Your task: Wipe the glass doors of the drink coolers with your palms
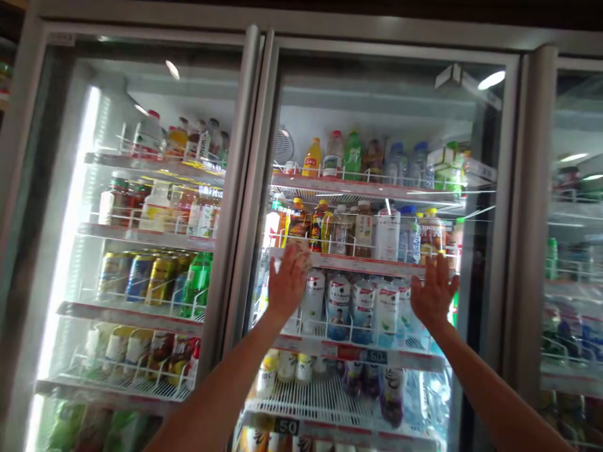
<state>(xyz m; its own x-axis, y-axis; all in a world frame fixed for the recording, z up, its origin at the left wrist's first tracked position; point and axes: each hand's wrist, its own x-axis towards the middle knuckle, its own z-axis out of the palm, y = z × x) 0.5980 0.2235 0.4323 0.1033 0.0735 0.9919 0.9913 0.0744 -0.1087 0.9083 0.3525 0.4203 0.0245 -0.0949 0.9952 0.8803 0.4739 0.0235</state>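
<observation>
Both arms reach up toward the glass door (377, 81) of the middle fridge section. My left hand (288, 281) is raised with its fingers spread and holds nothing; it overlaps the left end of a shelf of white-labelled bottles (339, 301). Farther right, my right hand (433, 292) is up in the same way, fingers apart, nothing in it, over the right end of that shelf. Whether either palm touches the glass cannot be made out. Between the hands, behind the door, a yellow-capped dark bottle (319, 226) and other drinks stand on the shelf above.
A left door (141, 81) shows shelves of bottles and cans, with a green bottle (196, 282) near its inner edge. Long metal door frames (238, 188) separate the sections. A third door (577, 188) stands at the right. Lights reflect on the glass.
</observation>
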